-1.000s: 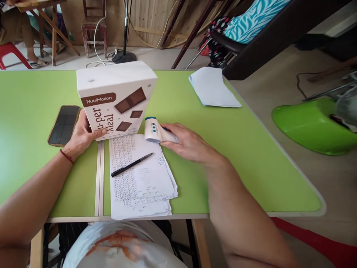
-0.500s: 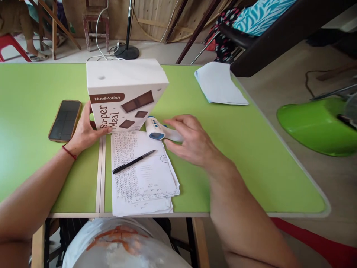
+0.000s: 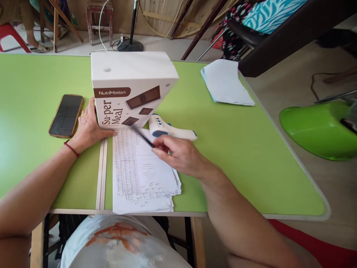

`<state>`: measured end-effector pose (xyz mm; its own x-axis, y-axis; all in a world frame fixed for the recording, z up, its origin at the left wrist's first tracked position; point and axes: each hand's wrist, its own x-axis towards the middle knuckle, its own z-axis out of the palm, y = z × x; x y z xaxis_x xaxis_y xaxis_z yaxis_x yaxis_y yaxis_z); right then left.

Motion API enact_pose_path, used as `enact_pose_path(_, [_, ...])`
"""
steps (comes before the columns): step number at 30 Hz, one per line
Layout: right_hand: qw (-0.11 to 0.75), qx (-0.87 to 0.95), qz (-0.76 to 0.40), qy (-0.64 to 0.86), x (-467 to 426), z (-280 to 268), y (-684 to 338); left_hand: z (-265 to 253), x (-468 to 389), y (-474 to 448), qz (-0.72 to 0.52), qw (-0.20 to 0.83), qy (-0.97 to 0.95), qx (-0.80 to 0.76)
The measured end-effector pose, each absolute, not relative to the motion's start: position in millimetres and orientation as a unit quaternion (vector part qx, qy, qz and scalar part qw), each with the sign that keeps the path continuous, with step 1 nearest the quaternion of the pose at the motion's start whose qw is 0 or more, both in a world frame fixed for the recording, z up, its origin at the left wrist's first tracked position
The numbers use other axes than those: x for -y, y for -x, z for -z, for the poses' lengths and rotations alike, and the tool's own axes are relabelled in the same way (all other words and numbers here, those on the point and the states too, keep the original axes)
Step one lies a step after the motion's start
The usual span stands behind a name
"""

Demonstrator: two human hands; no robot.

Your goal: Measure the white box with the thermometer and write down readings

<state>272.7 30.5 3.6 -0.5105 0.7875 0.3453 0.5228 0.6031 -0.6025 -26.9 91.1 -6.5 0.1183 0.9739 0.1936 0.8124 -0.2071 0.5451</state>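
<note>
A white "NutriMotion Su-per Meal" box [image 3: 111, 83] stands upright on the table at the back edge of the papers. Its lower left corner is in my left hand [image 3: 87, 124], thumb along the bottom of the front and fingers at the side. Pinched in my right hand [image 3: 178, 154] is a black pen [image 3: 142, 137], slightly blurred, slanting up and left over the papers toward the box's lower front. Written sheets of paper [image 3: 145, 167] lie stacked below the pen. A white and blue infrared thermometer [image 3: 173, 132] lies just beyond my right hand, beside the box.
A phone [image 3: 66, 115] in a tan-edged case lies left of my left hand. Folded white papers [image 3: 225, 82] rest at the table's back right. Beyond the green table [image 3: 251, 160] are a green plastic seat [image 3: 315, 130], a stand base [image 3: 130, 45] and a wooden stool [image 3: 99, 22].
My right hand has left the thermometer, which now lies loose on the table, and has picked up the pen from the papers. My left hand stays at the box.
</note>
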Motion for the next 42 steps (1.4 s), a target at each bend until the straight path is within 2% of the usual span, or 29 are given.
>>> enact_pose_path(3, [0.426, 0.732, -0.304, 0.437, -30, 0, -261, 5, -90, 24, -0.251, 0.154, -0.731, -0.615])
enact_pose_path(6, [0.474, 0.678, -0.347, 0.441, -28, 6, -246, 4, -90, 24, -0.248, 0.152, -0.734, -0.614])
enact_pose_path(11, [0.471, 0.675, -0.327, 0.464, -25, 15, -232, 5, -90, 23, -0.24, 0.156, -0.735, -0.614])
enact_pose_path(19, [0.483, 0.718, -0.271, 0.421, -25, 23, -232, 3, -90, 22, -0.231, 0.154, -0.737, -0.616])
enact_pose_path(34, [0.438, 0.725, -0.305, 0.436, -26, 24, -233, 9, -92, 24, -0.258, 0.15, -0.738, -0.605])
enact_pose_path(42, [0.444, 0.733, -0.302, 0.418, -26, 21, -233, 9, -91, 24, -0.25, 0.144, -0.74, -0.608])
